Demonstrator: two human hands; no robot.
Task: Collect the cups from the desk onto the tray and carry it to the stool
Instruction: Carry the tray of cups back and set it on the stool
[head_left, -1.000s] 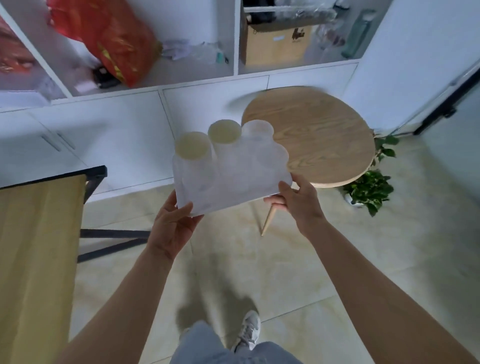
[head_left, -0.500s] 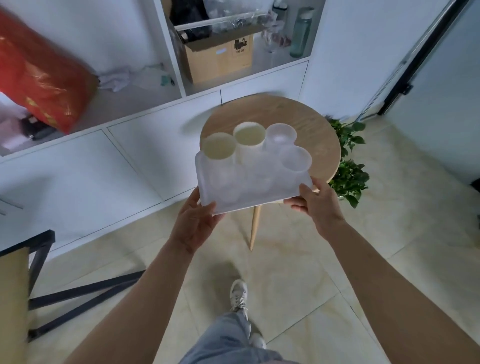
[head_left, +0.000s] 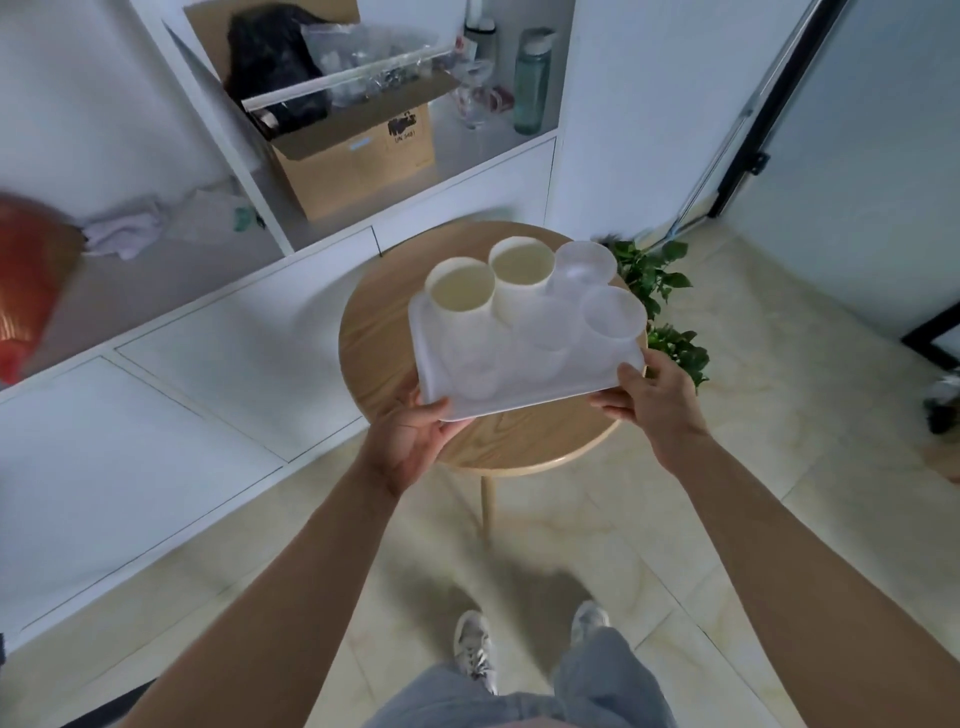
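A white plastic tray (head_left: 535, 391) hangs over the round wooden stool (head_left: 382, 358); whether it touches the seat I cannot tell. My left hand (head_left: 415, 439) grips its near left corner and my right hand (head_left: 652, 397) grips its near right corner. Several cups stand upright on the tray: two cream cups (head_left: 462, 293) at the back left and two clear plastic cups (head_left: 613, 314) at the back right. The tray's front part holds nothing.
White cabinets (head_left: 218, 364) run along the left behind the stool. An open shelf above holds a cardboard box (head_left: 358, 156) and a green bottle (head_left: 532, 80). A potted plant (head_left: 670, 312) stands right of the stool. My feet are on the tiled floor.
I have stepped closer to the stool, and the tray now sits over its seat instead of in front of it. The desk has left the view. Both hands keep their grip.
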